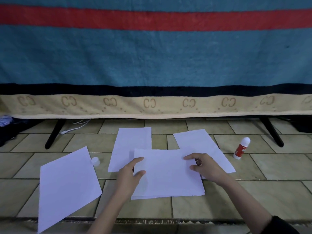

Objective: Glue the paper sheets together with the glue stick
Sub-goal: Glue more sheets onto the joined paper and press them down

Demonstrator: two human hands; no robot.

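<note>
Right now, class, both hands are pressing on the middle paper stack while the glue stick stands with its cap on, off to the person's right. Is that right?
Not quite. The head view shows the glue stick standing uncapped, its white glue exposed; the cap lies apart on the tiles by the left sheet. The rest holds: the left hand and right hand rest on the middle paper stack, and the stick is off to the right.

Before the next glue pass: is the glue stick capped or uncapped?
Uncapped. The glue stick stands on the floor showing its white glue tip, and its cap lies apart, left of the sheets.
</note>
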